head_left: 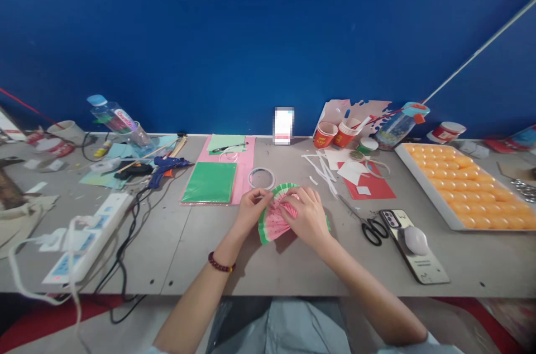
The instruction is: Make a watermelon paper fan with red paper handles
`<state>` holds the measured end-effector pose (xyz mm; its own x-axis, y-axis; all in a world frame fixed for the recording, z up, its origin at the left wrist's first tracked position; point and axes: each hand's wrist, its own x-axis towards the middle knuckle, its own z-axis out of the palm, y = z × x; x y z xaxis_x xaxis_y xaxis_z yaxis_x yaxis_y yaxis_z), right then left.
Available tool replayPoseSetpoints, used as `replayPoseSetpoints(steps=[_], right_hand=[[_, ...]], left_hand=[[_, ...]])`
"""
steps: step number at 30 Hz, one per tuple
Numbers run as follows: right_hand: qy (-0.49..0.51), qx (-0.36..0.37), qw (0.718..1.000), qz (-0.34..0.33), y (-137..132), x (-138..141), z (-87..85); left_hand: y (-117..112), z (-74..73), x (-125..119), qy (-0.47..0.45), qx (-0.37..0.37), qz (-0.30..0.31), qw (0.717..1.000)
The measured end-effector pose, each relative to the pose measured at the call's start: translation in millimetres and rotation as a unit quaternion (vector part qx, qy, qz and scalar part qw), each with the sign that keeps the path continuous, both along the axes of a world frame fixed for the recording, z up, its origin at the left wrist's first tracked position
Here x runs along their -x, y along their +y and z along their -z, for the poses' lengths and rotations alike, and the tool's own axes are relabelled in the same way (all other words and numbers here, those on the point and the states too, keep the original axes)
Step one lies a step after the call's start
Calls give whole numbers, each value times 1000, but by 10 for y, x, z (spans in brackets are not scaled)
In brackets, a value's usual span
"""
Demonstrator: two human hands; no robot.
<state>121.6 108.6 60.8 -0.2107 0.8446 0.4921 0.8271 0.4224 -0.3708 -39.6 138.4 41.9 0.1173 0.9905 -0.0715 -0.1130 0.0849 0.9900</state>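
Note:
A pleated paper fan [276,219] in pink with dark specks and a green-and-white rim, like a watermelon slice, is between my hands above the table. My left hand [254,206] pinches its upper left edge. My right hand [307,214] lies over its right part, with the fingers closed on the pleats near the centre. Part of the fan is hidden under the right hand. Just beyond my left hand a roll of tape [262,171] lies flat. Black-handled scissors [374,231] rest to the right of my right hand.
Green paper [210,182] lies on a pink sheet at left. Further left are a blue glue gun [167,168] and a power strip [90,237] with trailing cables. At right are a phone [419,253], red paper cups [325,135], paper strips and a tray of orange balls [464,181].

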Motion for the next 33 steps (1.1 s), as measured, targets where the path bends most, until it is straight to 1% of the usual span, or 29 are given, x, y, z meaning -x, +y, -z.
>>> replayPoseSetpoints(steps=[3, 6, 10, 15, 19, 22, 26, 29, 31, 33], right_hand=[[-7, -13, 1000, 9, 1, -1, 31], [7, -11, 1000, -3, 10, -14, 36], [23, -14, 1000, -11, 16, -34, 19], [51, 3, 998, -25, 23, -74, 43], [62, 23, 997, -30, 45, -99, 84], [78, 23, 996, -33, 58, -98, 93], [85, 10, 996, -33, 61, -87, 94], [77, 1, 996, -44, 61, -86, 115], [70, -7, 996, -53, 63, -91, 137], [56, -18, 997, -58, 68, -99, 157]], left_hand=[[-13, -19, -15, -6, -7, -5, 1000], [-18, -10, -16, -12, -1, 0, 1000], [-13, 21, -7, -65, 26, -3, 998], [-11, 17, -18, -63, -5, 14, 998], [-23, 26, -11, -59, -31, -1, 998], [-37, 11, 21, -34, -50, -2, 998], [-51, -41, 55, 24, -79, 31, 996], [-52, -54, 54, 91, -118, 40, 988], [-51, -45, 50, 136, -140, 35, 980], [-50, -30, 51, 168, -157, 43, 972]])
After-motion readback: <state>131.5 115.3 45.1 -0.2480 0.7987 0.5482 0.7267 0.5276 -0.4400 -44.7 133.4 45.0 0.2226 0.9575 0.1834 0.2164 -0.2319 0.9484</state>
